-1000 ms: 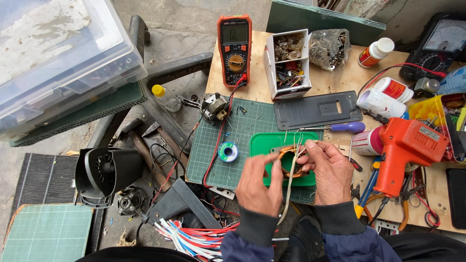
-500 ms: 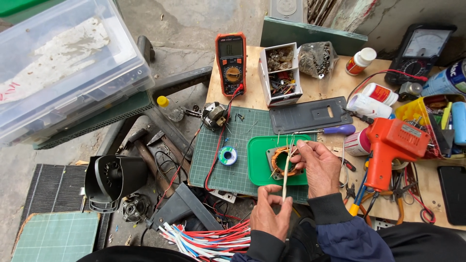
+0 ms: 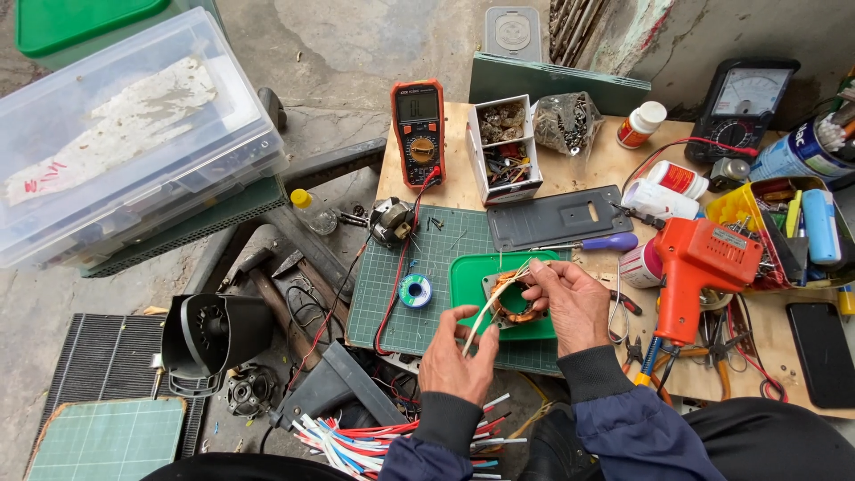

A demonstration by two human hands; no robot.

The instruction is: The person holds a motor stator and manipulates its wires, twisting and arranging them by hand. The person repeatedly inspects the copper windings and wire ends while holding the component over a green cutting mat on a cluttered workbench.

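Both hands (image 3: 459,356) (image 3: 570,298) gripping pale sleeving (image 3: 485,312)

Glossy copper-wire coil (image 3: 515,301), smooth green plastic tray (image 3: 470,283), matt, perhaps rubbery, cutting mat (image 3: 445,258), bare plywood tabletop (image 3: 597,169)

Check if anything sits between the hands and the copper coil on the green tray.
Nothing visible does. The right hand already rests at the coil, fingers pinching its pale leads. The left hand grips the same leads lower down, over the tray.

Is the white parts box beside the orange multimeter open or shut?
Open: the white parts box has no lid on, and its compartments of small parts show.
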